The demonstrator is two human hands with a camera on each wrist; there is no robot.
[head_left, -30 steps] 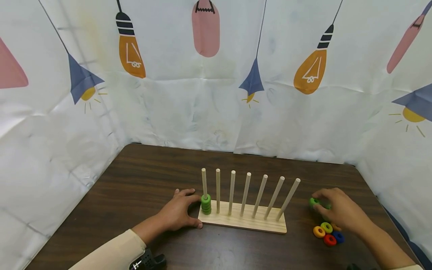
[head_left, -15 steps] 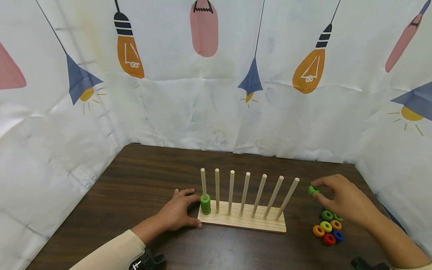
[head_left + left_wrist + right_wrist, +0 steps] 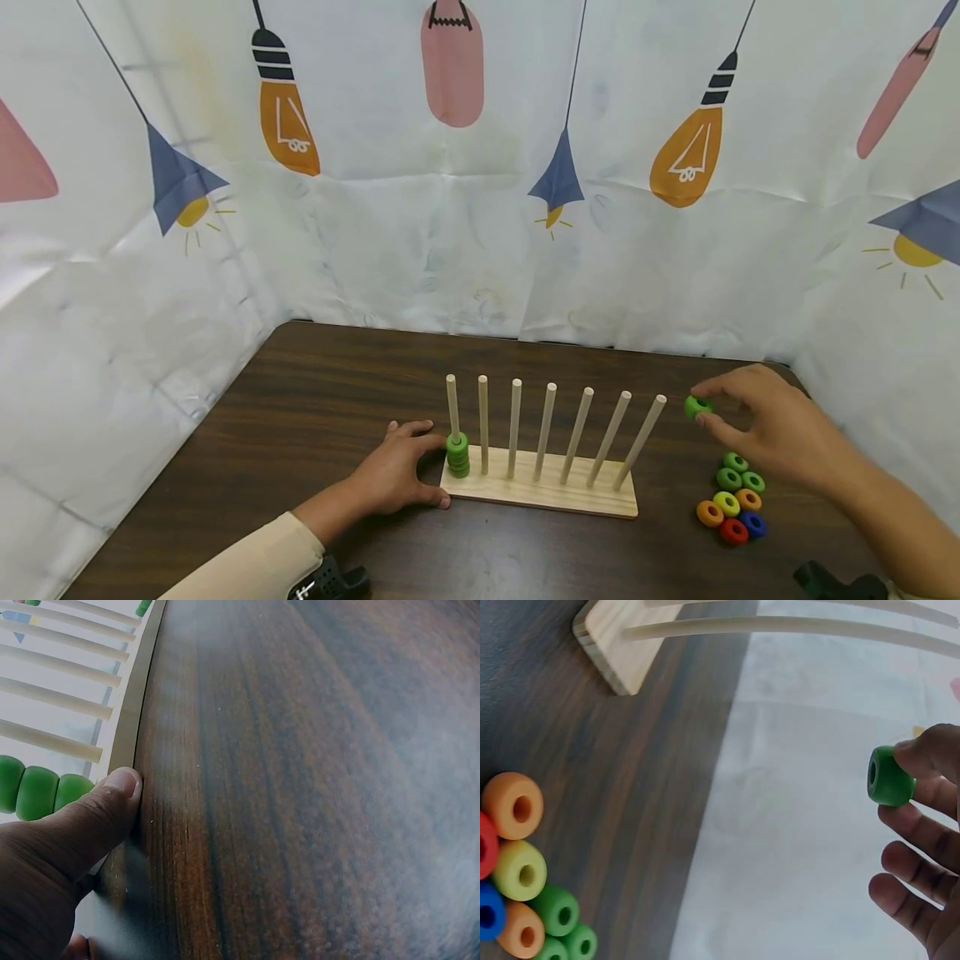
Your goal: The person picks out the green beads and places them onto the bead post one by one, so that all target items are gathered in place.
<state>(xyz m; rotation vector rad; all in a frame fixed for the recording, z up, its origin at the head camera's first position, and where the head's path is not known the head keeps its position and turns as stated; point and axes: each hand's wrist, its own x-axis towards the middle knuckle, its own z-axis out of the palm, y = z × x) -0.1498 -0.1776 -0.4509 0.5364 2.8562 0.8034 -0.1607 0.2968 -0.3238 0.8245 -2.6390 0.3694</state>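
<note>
A wooden peg stand (image 3: 536, 485) with a row of several upright pegs sits on the table. Green ring beads (image 3: 457, 458) are stacked low on its leftmost peg. My left hand (image 3: 393, 475) grips that end of the base; the left wrist view shows the thumb (image 3: 94, 817) against the base's long edge, close to the beads. Right of the stand, my right hand (image 3: 787, 425) pinches one green bead (image 3: 891, 778) between thumb and fingertips, raised above the table. The bead's hole faces sideways in the right wrist view, and the other fingers are loosely bent.
Loose beads lie grouped right of the stand: green (image 3: 728, 479), yellow (image 3: 726, 503), orange (image 3: 710, 513), red (image 3: 733, 532) and blue (image 3: 753, 524). The dark wood table (image 3: 360, 367) ends at a white printed cloth (image 3: 420, 250) behind.
My right hand has lifted a green bead from the loose group and moved it up and away from me. My left hand stays at the stand's left end.
</note>
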